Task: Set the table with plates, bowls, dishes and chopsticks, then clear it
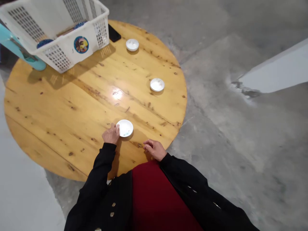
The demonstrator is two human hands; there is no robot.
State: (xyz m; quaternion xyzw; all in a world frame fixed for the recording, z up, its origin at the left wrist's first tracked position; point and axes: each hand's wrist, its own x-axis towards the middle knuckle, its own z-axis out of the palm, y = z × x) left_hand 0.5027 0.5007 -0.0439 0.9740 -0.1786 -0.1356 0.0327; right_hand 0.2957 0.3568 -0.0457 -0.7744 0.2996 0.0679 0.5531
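A small white bowl is near the front of the round wooden table. My left hand grips its left rim, thumb and fingers closed on the edge. To the right of that bowl, apart from it, my right hand hovers over or rests at the table's front edge; its fingers are curled together and I see nothing in them. A second white bowl stands toward the table's right side, and a third white bowl sits farther back.
A white plastic basket holding blue-patterned things stands at the back left. Beside it are a light-blue container and a black phone. Right of the table, a white pillar rises from the grey concrete floor.
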